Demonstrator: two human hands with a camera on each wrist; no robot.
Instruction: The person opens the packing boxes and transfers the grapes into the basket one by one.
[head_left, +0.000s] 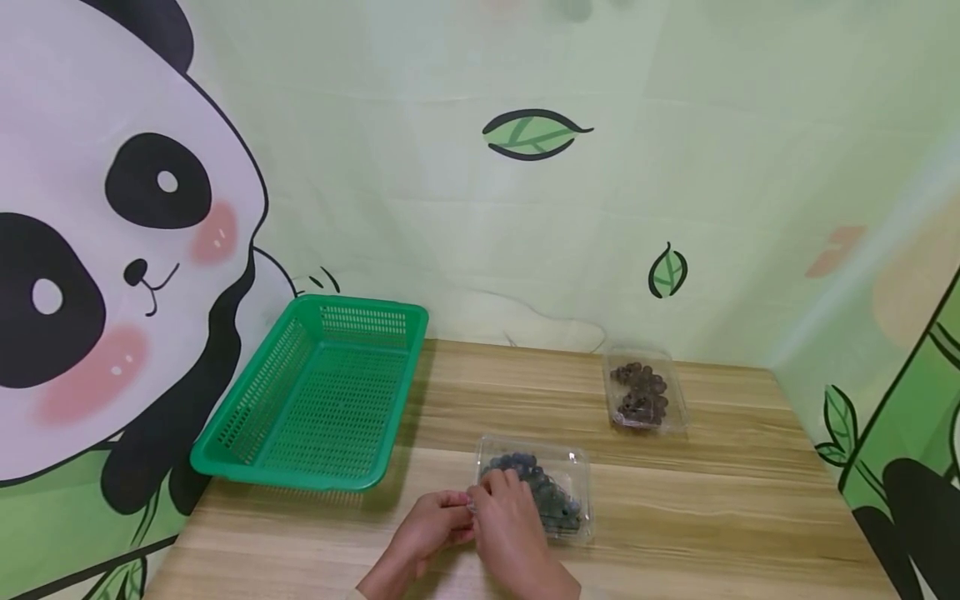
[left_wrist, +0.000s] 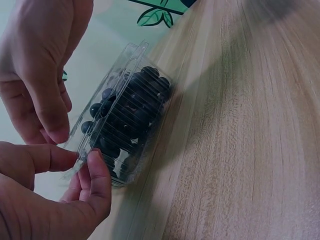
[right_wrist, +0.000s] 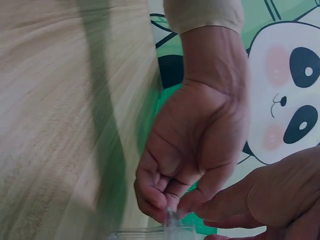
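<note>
A clear plastic clamshell box (head_left: 573, 467) of dark grapes (head_left: 555, 504) stands at the front middle of the table. At its left corner, my left hand (head_left: 435, 525) pinches the rim between thumb and fingers, as the left wrist view shows closely. My right hand (head_left: 510, 521) reaches over the same corner with bent fingers, right beside the left fingertips. Seen from the left wrist, the right hand (left_wrist: 40, 65) has thumb and fingers close to the lid's edge; whether they pinch it is unclear. The lid lies over the grapes.
A green plastic basket (head_left: 408, 392) with slotted sides stands at the left, near the back wall. Another clear box (head_left: 675, 408) holding reddish-dark grapes (head_left: 641, 396) is at the back right. Panda-printed cloth (head_left: 420, 208) hangs behind the wooden table (head_left: 720, 517).
</note>
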